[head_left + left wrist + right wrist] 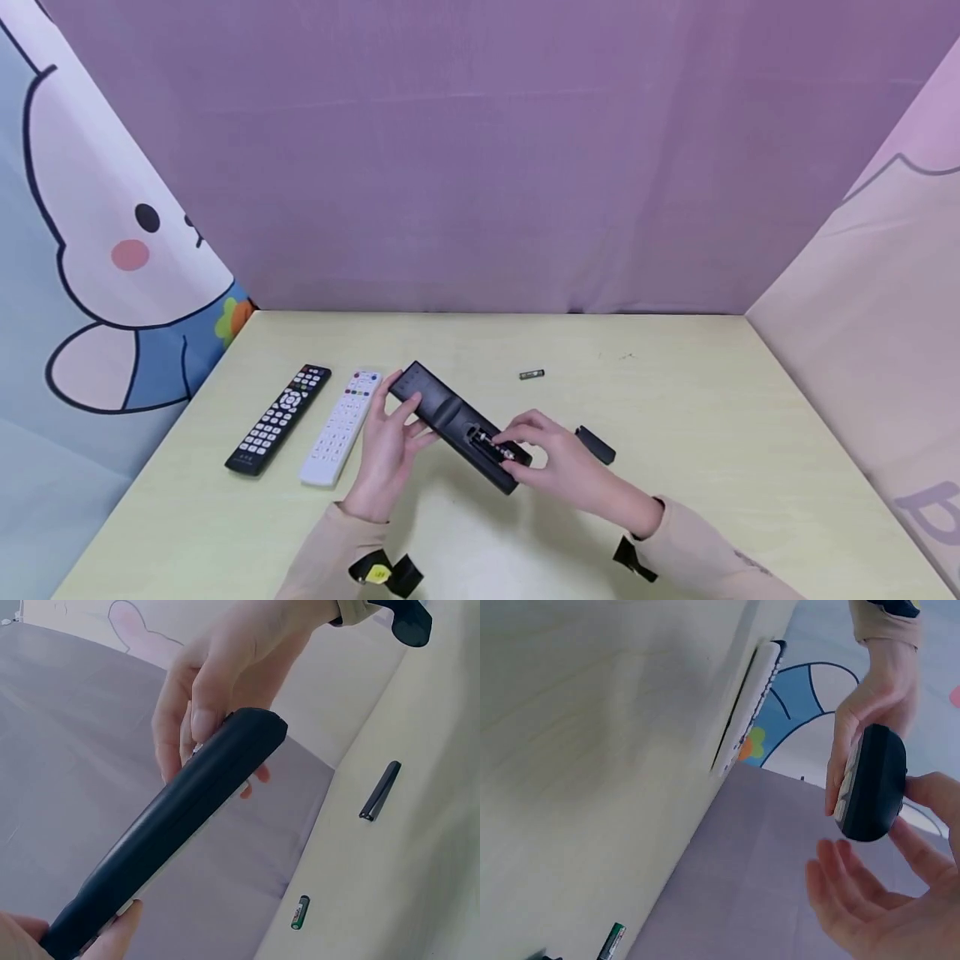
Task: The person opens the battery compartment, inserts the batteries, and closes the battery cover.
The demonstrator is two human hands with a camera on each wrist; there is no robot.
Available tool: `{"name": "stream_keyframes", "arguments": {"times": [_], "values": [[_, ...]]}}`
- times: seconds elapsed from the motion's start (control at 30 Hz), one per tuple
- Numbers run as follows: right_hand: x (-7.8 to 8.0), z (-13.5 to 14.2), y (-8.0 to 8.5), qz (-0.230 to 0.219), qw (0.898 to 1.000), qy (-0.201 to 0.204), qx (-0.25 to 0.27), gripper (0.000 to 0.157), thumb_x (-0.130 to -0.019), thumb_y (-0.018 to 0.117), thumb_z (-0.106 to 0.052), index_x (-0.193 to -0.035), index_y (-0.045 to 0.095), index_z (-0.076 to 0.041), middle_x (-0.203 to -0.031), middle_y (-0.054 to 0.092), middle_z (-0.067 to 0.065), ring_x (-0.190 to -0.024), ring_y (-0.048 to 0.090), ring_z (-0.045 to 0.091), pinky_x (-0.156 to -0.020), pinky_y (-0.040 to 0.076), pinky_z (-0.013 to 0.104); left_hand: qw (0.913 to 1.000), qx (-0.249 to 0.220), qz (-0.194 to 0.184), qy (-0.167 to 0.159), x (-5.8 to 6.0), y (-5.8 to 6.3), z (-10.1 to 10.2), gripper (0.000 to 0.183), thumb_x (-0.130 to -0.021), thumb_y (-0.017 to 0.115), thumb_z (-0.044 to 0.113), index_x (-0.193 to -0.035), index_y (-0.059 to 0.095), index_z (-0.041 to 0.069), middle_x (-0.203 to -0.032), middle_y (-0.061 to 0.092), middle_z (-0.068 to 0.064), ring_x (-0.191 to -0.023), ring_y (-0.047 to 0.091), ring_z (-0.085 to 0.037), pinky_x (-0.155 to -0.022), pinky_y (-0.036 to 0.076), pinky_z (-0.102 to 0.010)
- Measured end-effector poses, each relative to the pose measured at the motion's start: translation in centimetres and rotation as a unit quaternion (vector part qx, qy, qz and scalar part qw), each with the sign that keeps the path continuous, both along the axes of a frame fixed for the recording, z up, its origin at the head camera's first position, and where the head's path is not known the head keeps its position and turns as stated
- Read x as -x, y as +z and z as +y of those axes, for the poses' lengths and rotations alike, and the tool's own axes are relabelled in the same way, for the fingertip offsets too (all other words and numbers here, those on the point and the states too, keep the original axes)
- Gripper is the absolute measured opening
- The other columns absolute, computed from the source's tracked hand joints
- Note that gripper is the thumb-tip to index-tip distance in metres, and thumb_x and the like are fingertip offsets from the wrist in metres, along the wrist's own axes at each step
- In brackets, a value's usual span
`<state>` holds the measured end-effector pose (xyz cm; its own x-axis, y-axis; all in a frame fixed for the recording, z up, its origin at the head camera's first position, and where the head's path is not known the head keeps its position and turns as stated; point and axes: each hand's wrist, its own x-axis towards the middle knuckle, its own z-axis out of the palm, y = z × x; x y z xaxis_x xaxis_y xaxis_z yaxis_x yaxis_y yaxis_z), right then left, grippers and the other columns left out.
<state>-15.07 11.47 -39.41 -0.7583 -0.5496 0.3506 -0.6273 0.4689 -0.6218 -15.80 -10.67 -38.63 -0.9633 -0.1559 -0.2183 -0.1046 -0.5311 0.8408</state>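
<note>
My left hand [388,454] grips the far end of a black remote control [444,423], held above the table with its back facing up. Its battery compartment is uncovered, and a battery [504,452] shows inside at a slant. Over that compartment, the thumb and index finger of my right hand [562,468] pinch the battery, partly hiding it. The right wrist view shows the other right fingers spread beside the remote's end. A loose battery [532,374] lies on the table beyond the hands. To the right of my right hand lies the black battery cover [596,445].
On the left of the pale table [712,400] lie a black remote [278,420] and a white remote [341,429], buttons up. A purple cloth wall [480,167] stands along the back edge, with printed cloth panels at both sides.
</note>
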Motion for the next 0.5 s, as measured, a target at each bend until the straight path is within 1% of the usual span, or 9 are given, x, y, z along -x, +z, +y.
{"name": "stream_keyframes", "arguments": {"times": [0.07,0.17,0.23,0.37,0.5], "values": [[0.08,0.34,0.04,-0.055,0.998,0.021,0.027,0.028,-0.08,0.065,-0.016,-0.107,0.062,-0.015,-0.105,0.054,0.0,-0.091,0.055,0.014,-0.074,0.05,0.029,1.0,-0.002,-0.001,-0.002,0.01,0.02,-0.07,0.051,-0.09,0.041,0.0,-0.136,0.025,0.018,-0.123,0.034,-0.021,-0.073,0.063,-0.022,-0.07,0.054,-0.037],[0.21,0.74,-0.24,-0.105,0.991,0.049,0.066,0.03,-0.083,0.062,-0.017,-0.112,0.06,-0.013,-0.107,0.056,0.003,-0.09,0.056,0.015,-0.075,0.05,0.028,1.0,-0.002,-0.002,-0.004,0.02,0.02,-0.13,0.051,-0.09,0.04,0.0,-0.136,0.025,0.018,-0.125,0.032,-0.022,-0.074,0.063,-0.023,-0.07,0.053,-0.037],[0.24,0.92,-0.45,-0.135,0.985,0.061,0.088,0.029,-0.084,0.06,-0.018,-0.112,0.059,-0.011,-0.108,0.057,0.005,-0.09,0.057,0.015,-0.077,0.05,0.027,1.0,0.0,-0.002,-0.005,0.02,0.01,-0.17,0.051,-0.09,0.04,0.0,-0.136,0.025,0.017,-0.126,0.031,-0.022,-0.075,0.063,-0.024,-0.07,0.053,-0.037],[0.16,1.07,-0.61,-0.189,0.974,0.059,0.114,0.027,-0.085,0.059,-0.019,-0.109,0.061,-0.008,-0.109,0.057,0.008,-0.093,0.057,0.016,-0.08,0.05,0.027,1.0,0.003,-0.002,-0.008,0.03,-0.03,-0.2,0.051,-0.09,0.04,0.0,-0.137,0.025,0.016,-0.128,0.029,-0.022,-0.077,0.062,-0.025,-0.069,0.054,-0.037],[0.11,1.02,-0.7,-0.221,0.965,0.054,0.132,0.025,-0.084,0.059,-0.015,-0.106,0.063,-0.004,-0.109,0.057,0.011,-0.095,0.057,0.017,-0.081,0.05,0.027,0.9999,0.007,-0.005,-0.014,0.05,-0.12,-0.2,0.051,-0.09,0.04,0.0,-0.136,0.025,0.016,-0.127,0.03,-0.023,-0.075,0.063,-0.025,-0.065,0.054,-0.035]]}}
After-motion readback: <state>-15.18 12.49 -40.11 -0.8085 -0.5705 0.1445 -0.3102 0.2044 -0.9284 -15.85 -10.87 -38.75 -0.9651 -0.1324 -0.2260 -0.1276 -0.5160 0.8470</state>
